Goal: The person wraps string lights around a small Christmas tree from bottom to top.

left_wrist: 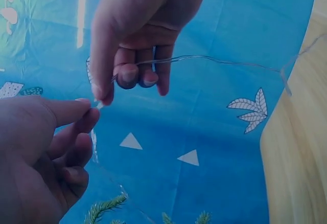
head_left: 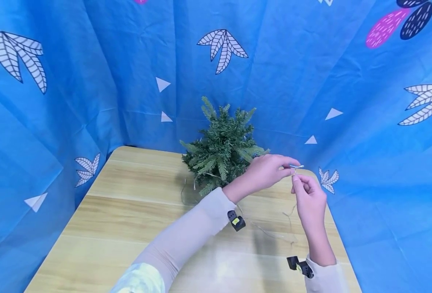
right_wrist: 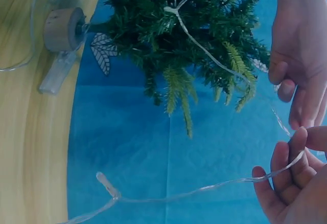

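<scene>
A thin clear string of fairy lights point(right_wrist: 225, 184) runs between my two hands, right of a small artificial Christmas tree point(head_left: 223, 142). My left hand point(head_left: 269, 173) pinches the wire between thumb and fingertip. Right beside it, my right hand point(head_left: 310, 199) pinches the same wire, which passes across its curled fingers in the left wrist view. The fingertips of both hands nearly meet around a small bulb point(left_wrist: 99, 105). From the left hand the string leads back over the green branches point(right_wrist: 173, 55). A loose stretch with a small bulb point(right_wrist: 106, 184) hangs from the right hand.
The tree's round wooden base point(right_wrist: 61, 29) stands on the wood-grain table point(head_left: 121, 219), with a clear plastic piece point(right_wrist: 57, 73) beside it. More wire point(head_left: 271, 234) trails at the table's right. A blue patterned cloth point(head_left: 139, 53) hangs close behind and at both sides.
</scene>
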The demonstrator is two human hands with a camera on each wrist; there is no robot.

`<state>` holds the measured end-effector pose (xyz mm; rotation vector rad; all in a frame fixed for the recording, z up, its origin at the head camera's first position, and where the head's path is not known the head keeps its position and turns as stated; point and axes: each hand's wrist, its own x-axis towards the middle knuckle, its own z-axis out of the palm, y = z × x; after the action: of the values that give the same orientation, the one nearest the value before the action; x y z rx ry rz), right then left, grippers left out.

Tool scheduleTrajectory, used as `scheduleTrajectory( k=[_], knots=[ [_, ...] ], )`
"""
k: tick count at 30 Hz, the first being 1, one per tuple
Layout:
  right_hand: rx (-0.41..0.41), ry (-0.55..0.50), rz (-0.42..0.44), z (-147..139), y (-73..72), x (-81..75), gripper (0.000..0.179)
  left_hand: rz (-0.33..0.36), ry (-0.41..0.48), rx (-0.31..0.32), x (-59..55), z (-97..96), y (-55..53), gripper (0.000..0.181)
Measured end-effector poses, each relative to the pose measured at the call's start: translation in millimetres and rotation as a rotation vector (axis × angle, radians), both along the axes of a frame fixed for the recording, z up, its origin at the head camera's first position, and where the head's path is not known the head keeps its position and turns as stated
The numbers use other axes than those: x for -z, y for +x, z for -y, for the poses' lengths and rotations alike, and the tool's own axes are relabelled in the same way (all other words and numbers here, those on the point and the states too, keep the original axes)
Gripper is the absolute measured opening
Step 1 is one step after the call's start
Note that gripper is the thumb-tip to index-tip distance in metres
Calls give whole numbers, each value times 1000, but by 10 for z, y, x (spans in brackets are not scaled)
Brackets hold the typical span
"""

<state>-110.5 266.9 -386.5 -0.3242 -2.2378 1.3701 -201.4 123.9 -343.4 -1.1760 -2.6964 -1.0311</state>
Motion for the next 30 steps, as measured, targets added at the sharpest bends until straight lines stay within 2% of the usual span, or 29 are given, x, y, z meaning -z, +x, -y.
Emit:
scheduleTrajectory(
  k=[5, 12, 19, 22, 30],
  knots=[
    [-10, 11, -7, 7, -7, -42, 30, -36, -46, 9, -7, -11, -11, 25],
    [-1, 7, 4, 19, 13, -68, 29, -53, -11, 19, 36, -8, -49, 19],
    [-7, -4, -2, 34, 70, -53, 29, -87, 36, -55, 81, -43, -121, 17],
    [-7, -4, 10, 33, 118, -43, 28, -51, 100, -82, 70, -63, -148, 17],
    [18, -4, 57, 37, 225, -52, 30, 162, 256, -116, 45, -125, -249, 14]
  ],
)
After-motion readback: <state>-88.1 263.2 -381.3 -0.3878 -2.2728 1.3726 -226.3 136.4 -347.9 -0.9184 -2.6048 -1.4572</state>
